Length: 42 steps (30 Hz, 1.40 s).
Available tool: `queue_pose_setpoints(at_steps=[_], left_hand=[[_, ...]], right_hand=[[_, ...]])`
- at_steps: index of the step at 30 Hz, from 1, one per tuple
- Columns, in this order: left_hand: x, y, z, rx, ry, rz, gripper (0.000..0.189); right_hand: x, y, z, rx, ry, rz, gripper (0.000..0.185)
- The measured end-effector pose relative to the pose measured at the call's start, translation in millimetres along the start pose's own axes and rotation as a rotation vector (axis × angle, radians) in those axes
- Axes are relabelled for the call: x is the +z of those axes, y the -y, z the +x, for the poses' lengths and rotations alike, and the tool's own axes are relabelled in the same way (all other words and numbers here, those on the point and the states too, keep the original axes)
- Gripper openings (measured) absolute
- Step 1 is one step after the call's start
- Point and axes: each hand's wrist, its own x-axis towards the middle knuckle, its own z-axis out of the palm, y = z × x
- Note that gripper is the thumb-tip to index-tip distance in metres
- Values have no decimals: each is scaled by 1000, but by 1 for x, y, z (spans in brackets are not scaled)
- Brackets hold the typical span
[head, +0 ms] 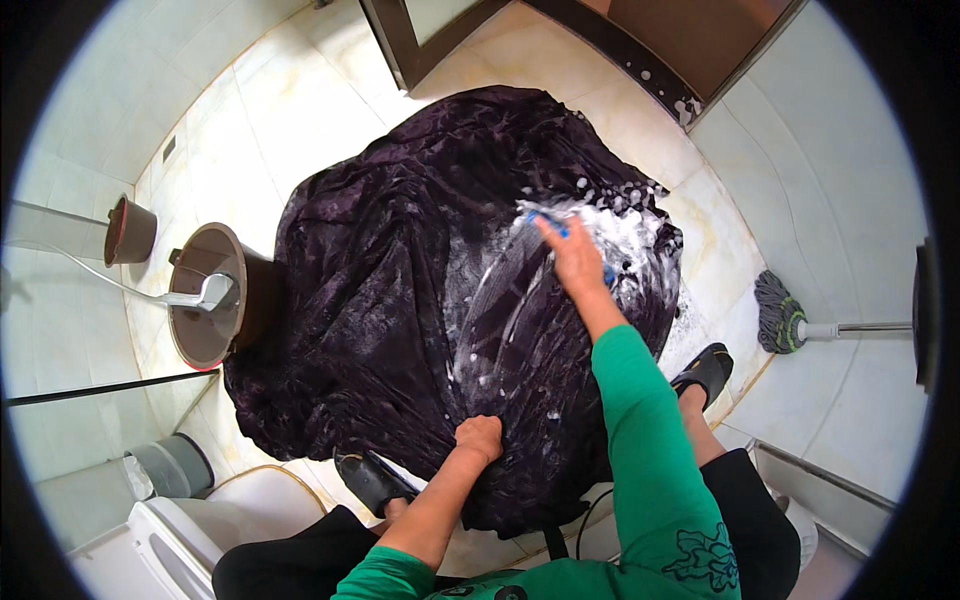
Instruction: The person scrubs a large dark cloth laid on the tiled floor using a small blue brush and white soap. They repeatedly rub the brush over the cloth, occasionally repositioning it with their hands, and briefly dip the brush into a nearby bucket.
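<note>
A large dark purple plush cloth (390,300), wet and creased, is spread over the tiled floor before me. My right hand (580,259) holds a blue scrubbing brush (553,224) against its right part. White foam (626,236) lies in a thick patch beside the brush, and thin soapy streaks run down from there. Most of the brush is hidden under my fingers. Closer to me, my left hand (478,437) is clenched on the cloth near its front edge; the fabric inside the fist cannot be seen.
At the left, a brown bucket (259,300) touching the cloth holds a white shower head (214,292). A smaller brown pail (135,231), a grey bin (171,466) and a toilet (176,529) are beyond. A mop (780,313) leans right. My slippered feet flank the cloth; a door frame (420,56) stands ahead.
</note>
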Motion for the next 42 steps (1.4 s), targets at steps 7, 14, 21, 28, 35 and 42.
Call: queue_pose_setpoints(at_steps=[7,14,21,28,35,42], left_hand=[[-35,5,8,151,-591,-94,33],[-22,38,18,143,-867,-116,28],[28,12,-2,92,-299,-84,15],[25,5,-20,98,-195,-57,20],[21,0,-11,126,-160,-29,19],[27,0,-12,121,-178,1,19]], right_hand=[[3,-38,-30,-125,-391,-376,75],[-19,-30,-45,20,-208,-303,60],[7,61,-152,-839,515,46,57],[-2,6,-25,-105,-125,-206,35],[8,70,-120,-450,650,166,40],[2,32,-5,154,-120,333,34]])
